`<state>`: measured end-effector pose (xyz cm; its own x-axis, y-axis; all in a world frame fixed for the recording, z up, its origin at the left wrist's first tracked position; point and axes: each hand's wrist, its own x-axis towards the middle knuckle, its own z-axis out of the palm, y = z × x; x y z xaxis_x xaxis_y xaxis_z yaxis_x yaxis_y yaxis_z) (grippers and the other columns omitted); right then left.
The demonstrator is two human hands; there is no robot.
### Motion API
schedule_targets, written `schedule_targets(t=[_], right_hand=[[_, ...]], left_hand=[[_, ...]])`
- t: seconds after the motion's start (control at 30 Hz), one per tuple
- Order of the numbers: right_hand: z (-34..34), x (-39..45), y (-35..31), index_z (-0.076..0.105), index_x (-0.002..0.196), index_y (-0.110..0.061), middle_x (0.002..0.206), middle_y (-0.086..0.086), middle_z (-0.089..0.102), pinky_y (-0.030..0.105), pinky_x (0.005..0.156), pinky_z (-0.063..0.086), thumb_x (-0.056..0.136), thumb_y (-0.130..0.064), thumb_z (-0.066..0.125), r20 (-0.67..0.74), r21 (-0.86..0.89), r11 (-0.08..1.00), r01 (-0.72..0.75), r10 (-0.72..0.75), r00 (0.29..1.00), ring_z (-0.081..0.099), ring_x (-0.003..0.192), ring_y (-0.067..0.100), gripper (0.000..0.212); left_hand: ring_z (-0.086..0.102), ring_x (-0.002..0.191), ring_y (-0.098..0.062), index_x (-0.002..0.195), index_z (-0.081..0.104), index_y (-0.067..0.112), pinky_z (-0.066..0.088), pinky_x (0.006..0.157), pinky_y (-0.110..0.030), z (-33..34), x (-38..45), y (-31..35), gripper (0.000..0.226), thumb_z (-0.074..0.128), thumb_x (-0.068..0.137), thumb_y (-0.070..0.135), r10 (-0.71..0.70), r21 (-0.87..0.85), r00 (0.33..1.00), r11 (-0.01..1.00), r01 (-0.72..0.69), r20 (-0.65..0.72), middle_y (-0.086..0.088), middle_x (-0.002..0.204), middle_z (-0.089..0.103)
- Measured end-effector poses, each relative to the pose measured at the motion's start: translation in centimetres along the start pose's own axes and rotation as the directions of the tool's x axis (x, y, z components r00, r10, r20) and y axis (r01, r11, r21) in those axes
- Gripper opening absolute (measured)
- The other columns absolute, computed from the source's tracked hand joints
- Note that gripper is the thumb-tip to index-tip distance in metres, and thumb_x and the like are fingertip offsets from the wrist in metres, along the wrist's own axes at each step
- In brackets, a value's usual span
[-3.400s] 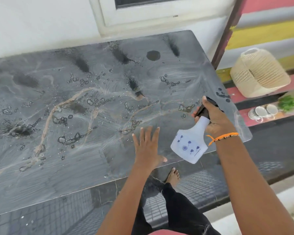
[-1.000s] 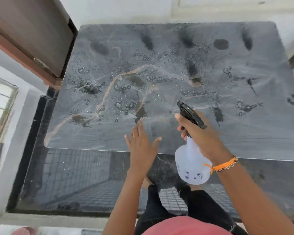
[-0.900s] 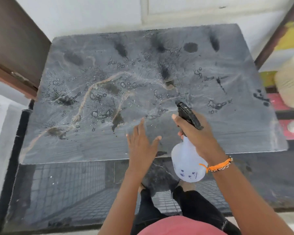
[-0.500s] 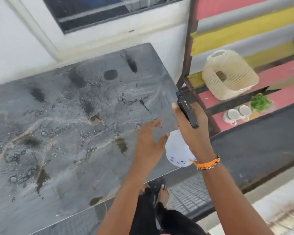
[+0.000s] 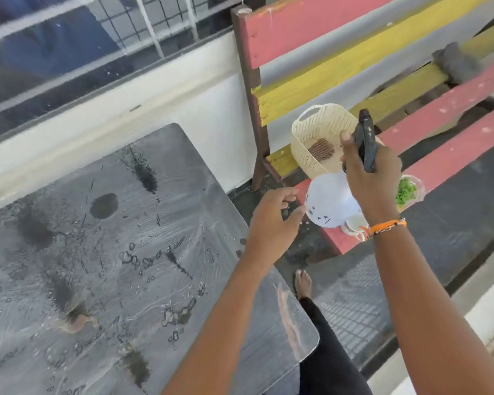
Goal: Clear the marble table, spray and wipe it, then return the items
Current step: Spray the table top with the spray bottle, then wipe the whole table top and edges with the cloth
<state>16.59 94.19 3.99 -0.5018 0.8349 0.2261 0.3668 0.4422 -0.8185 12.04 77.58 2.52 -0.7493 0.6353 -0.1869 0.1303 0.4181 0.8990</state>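
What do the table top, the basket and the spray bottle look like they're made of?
Table top: likely polished grey stone, judging by veining, beaded droplets and edge sheen.
Basket: cream, seemingly moulded plastic with a woven lattice pattern and cut-out handle.
Spray bottle: translucent white plastic body with small blue prints and a black plastic trigger head, held in the right hand.
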Motion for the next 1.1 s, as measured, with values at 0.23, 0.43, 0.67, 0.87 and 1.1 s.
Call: schedule_targets(t=[0.23,0.43,0.67,0.87,1.1], right_hand=[[1.5,10.8,8.2,0.048,0.06,-0.004,0.056,0.017,0.051,0.029,0.047,0.029,0.086,-0.051,0.057,0.014,-0.003,1.0,0.015,-0.015,1.0,0.047,0.053,0.027,0.054],[5.2,16.3,15.0,0.056,0.067,-0.002,0.062,0.011,0.051,0.028,0.056,0.03,0.082,-0.041,0.064,0.146,-0.012,0.998,-0.055,0.056,0.988,0.048,0.061,0.028,0.043],[10.0,17.6,21.7,0.056,0.068,-0.01,0.07,0.012,0.055,0.029,0.059,0.029,0.079,-0.032,0.063,0.338,-0.11,0.988,-0.113,0.144,0.93,0.049,0.065,0.025,0.026],[11.4,16.7,24.5,0.064,0.087,0.001,0.085,0.014,0.058,0.017,0.064,0.033,0.072,-0.004,0.074,0.57,-0.147,0.988,-0.037,0.115,0.814,0.049,0.069,0.019,0.018],[8.8,18.5,25.3,0.06,0.112,0.001,0.106,0.019,0.06,0.012,0.077,0.045,0.072,0.023,0.045,0.778,-0.127,0.991,-0.044,0.127,0.615,0.058,0.087,0.03,0.049]], left_hand=[[0.055,0.096,0.003,0.118,0.056,0.023,0.037,0.071,-0.003,6.8,10.2,1.1,0.028,0.056,0.09,0.025,-0.145,-0.003,0.989,0.989,0.145,0.01,0.009,0.117,0.058],[0.056,0.092,0.004,0.119,0.058,0.021,0.037,0.07,-0.006,10.3,16.3,1.5,0.029,0.055,0.09,0.025,-0.26,-0.002,0.965,0.966,0.26,-0.018,0.009,0.116,0.057],[0.054,0.097,0.0,0.122,0.057,0.017,0.039,0.07,-0.003,13.1,20.6,-0.1,0.031,0.054,0.091,0.021,-0.375,-0.001,0.927,0.927,0.375,0.01,0.006,0.122,0.057],[0.051,0.092,0.006,0.121,0.056,0.017,0.037,0.069,-0.003,14.8,22.2,-1.5,0.03,0.052,0.092,0.021,-0.438,-0.004,0.899,0.899,0.438,0.032,0.005,0.122,0.057],[0.054,0.1,0.0,0.12,0.057,0.019,0.038,0.076,-0.008,15.5,24.9,-2.2,0.03,0.051,0.09,0.018,-0.483,-0.052,0.875,0.874,0.483,0.01,0.008,0.121,0.058]])
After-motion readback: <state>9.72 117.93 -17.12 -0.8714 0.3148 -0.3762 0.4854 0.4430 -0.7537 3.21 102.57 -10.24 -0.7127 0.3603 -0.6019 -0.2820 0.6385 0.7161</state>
